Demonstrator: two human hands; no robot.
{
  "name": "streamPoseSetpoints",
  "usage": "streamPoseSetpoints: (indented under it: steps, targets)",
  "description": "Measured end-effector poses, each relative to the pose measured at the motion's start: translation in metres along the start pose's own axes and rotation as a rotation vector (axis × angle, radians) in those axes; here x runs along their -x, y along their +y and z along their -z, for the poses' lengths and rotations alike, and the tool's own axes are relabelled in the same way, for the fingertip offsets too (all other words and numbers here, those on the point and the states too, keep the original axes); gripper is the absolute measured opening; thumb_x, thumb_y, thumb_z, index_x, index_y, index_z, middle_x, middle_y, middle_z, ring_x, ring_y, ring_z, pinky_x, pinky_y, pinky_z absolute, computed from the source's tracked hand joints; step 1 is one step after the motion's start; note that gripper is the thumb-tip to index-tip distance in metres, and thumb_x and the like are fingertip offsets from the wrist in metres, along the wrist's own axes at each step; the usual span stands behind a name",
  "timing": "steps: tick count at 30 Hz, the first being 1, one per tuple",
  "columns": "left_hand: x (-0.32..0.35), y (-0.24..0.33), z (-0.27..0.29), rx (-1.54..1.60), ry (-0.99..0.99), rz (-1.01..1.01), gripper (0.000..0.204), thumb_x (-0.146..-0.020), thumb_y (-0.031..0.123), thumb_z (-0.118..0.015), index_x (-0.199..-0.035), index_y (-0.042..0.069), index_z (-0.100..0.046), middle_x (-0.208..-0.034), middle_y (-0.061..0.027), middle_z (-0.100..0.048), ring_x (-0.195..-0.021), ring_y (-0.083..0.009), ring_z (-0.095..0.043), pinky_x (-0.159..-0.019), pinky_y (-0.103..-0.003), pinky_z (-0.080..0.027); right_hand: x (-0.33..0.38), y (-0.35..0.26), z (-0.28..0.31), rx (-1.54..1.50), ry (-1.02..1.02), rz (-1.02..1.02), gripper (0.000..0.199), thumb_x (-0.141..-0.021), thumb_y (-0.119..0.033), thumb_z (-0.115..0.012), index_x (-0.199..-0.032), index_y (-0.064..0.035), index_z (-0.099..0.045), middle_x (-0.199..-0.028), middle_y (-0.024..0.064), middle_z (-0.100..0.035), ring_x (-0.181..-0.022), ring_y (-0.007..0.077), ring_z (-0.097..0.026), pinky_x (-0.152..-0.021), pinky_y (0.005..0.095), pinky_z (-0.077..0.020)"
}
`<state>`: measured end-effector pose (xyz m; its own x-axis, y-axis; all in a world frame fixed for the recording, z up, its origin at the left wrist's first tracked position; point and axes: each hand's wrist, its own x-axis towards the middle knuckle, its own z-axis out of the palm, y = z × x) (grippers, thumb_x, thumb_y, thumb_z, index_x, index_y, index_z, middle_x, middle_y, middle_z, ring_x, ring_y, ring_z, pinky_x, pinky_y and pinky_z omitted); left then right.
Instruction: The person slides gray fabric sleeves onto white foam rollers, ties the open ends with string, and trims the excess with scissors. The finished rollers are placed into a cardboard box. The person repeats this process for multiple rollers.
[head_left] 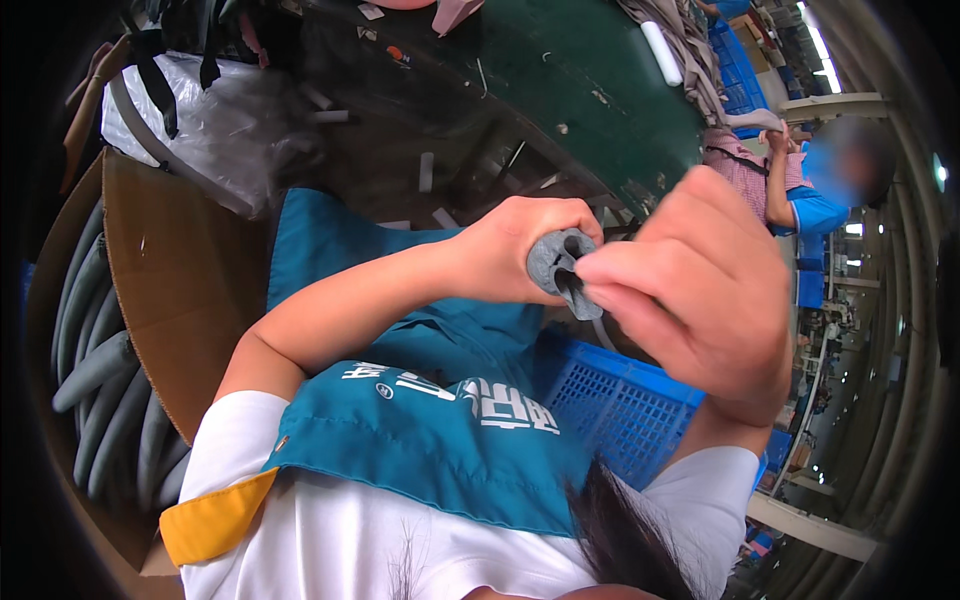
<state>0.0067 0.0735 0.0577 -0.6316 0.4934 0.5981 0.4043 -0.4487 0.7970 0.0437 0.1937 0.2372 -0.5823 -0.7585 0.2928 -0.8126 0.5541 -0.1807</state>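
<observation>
Near a littered green workshop table [590, 95], the left hand [512, 245] grips a grey tube [546, 264] whose rim the right hand [700, 290] pinches

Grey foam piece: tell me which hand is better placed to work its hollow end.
Probably the right hand: its fingertips are at the hollow end of the grey foam piece. The left hand is wrapped around the piece, so it seems better suited to steadying it.
</observation>
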Motion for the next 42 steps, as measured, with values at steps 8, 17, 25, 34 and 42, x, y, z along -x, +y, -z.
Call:
streamPoseSetpoints:
  steps: [8, 17, 25, 34, 42]
  targets:
    - [-0.012, -0.006, -0.006, -0.046, -0.007, 0.075, 0.044, -0.060, 0.007, -0.080, -0.097, 0.006, -0.056, -0.089, -0.0101, -0.062, -0.082, -0.0284, -0.062, -0.074, -0.035, -0.050, -0.009, -0.003, 0.016, 0.261, -0.463, 0.060, 0.019, -0.065, -0.003, -0.072, -0.079, -0.0047, -0.060, -0.074, 0.0066, -0.049, -0.069, 0.0250, -0.047, -0.062, 0.0357, -0.0362]
    - [-0.010, -0.006, 0.002, -0.036, 0.035, 0.135, 0.044, -0.062, 0.012, -0.080, -0.098, 0.005, -0.056, -0.088, -0.0092, -0.063, -0.078, -0.0221, -0.062, -0.071, -0.032, -0.050, -0.011, 0.004, 0.031, 0.165, -0.450, -0.025, 0.028, -0.068, -0.012, -0.077, -0.094, -0.0086, -0.067, -0.072, 0.0045, -0.053, -0.067, 0.0223, -0.052, -0.063, 0.0334, -0.0361]
    - [-0.012, 0.000, -0.002, -0.031, 0.048, 0.112, 0.038, -0.064, 0.009, -0.076, -0.097, 0.004, -0.058, -0.086, -0.0118, -0.063, -0.078, -0.0250, -0.063, -0.071, -0.033, -0.051, -0.008, -0.003, 0.033, 0.184, -0.622, -0.147, 0.037, -0.073, -0.014, -0.075, -0.107, -0.0082, -0.063, -0.068, 0.0057, -0.055, -0.058, 0.0227, -0.053, -0.058, 0.0328, -0.0370]
    - [-0.011, 0.002, -0.003, -0.075, 0.032, 0.095, 0.039, -0.062, 0.008, -0.077, -0.095, 0.005, -0.056, -0.086, -0.0114, -0.062, -0.081, -0.0284, -0.063, -0.072, -0.034, -0.050, -0.003, 0.006, 0.016, 0.158, -0.475, -0.145, 0.025, -0.075, -0.012, -0.069, -0.097, -0.0121, -0.056, -0.064, 0.0069, -0.058, -0.057, 0.0284, -0.060, -0.048, 0.0399, -0.0444]
    - [-0.014, 0.004, 0.001, -0.159, 0.087, 0.069, 0.041, -0.063, 0.005, -0.080, -0.097, 0.005, -0.057, -0.087, -0.0106, -0.063, -0.078, -0.0247, -0.063, -0.070, -0.032, -0.051, -0.006, 0.000, 0.022, 0.145, -0.651, -0.297, 0.018, -0.080, -0.018, -0.067, -0.092, -0.0102, -0.055, -0.061, 0.0085, -0.060, -0.056, 0.0295, -0.062, -0.047, 0.0395, -0.0453]
